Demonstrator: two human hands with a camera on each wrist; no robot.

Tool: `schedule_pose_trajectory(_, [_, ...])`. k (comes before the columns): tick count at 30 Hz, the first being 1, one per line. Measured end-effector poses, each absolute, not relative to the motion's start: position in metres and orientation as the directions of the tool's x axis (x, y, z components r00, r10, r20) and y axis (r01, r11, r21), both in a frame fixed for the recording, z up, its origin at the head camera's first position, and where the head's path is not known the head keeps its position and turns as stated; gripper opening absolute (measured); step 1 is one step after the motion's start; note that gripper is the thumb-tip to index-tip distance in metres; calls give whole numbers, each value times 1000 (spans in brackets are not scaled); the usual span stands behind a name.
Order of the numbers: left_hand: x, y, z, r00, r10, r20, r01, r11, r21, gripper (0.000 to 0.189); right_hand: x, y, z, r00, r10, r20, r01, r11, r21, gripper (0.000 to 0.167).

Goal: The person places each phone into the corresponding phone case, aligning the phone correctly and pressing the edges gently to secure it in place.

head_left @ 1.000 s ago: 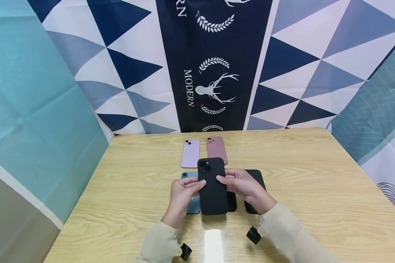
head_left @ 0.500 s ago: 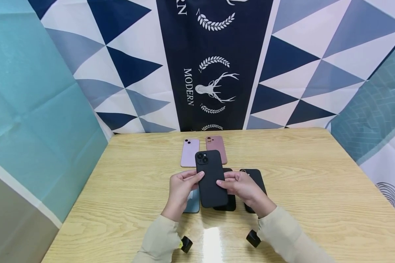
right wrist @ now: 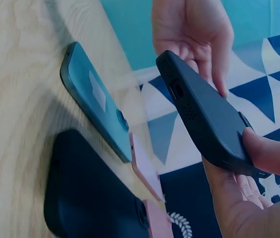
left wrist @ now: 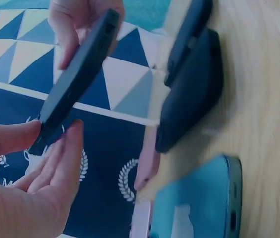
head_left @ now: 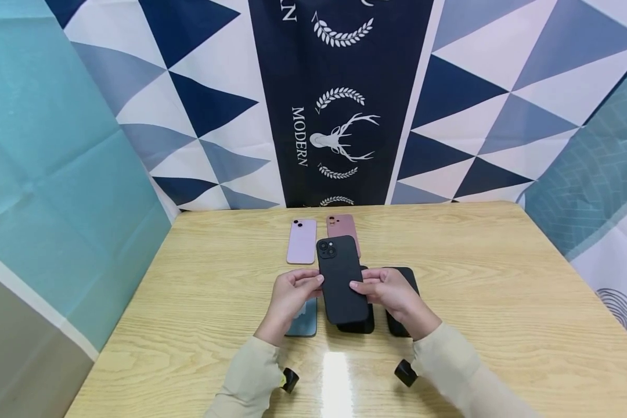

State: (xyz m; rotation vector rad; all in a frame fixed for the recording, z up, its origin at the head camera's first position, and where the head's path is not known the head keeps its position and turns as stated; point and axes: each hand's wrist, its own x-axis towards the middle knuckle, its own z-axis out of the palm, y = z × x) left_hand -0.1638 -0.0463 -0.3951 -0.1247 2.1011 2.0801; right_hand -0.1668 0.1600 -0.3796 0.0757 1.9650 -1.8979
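Mid-frame, the held phone (head_left: 343, 284) is above the tabletop (head_left: 475, 244). Behind it, side by side, lie the far-left phone (head_left: 301, 242) and far-right phone (head_left: 342, 224); nearer, left to right, the near-left phone (head_left: 304, 320), near-middle phone (head_left: 359, 328), near-right phone (head_left: 397, 328).

text "MODERN" (head_left: 299, 137), white, sideways | on dark backdrop panel (head_left: 339, 69) | higher, same panel: cut-off lettering (head_left: 289, 11) ending "N"

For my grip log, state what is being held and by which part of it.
A black smartphone, by its two long edges: the left hand pinches one, the right hand the opposite one.
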Motion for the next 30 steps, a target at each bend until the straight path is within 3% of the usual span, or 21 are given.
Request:
schedule_pose_trajectory(8, [-162,-53,-408,-995,32,-99,-78,401,913,46,-181,182,-379,-918,-186,-350,335,107,-936,42])
schedule_pose_trajectory(17, [-155,-46,-417,-990,80,-120,-3,820,573,84,-204,211,-379,-914,-117,-389,363,194,-911,53])
schedule_pose_trajectory(21, [-153,-42,-423,-995,51,-83,7,885,465,87,-217,220,-378,-908,-91,-410,384,214,-898,49])
schedule_pose_trajectory(30, [-157,-41,-427,-997,-32,-68,-63,853,518,85,-254,245,-377,-888,-31,-458,438,243,-866,59])
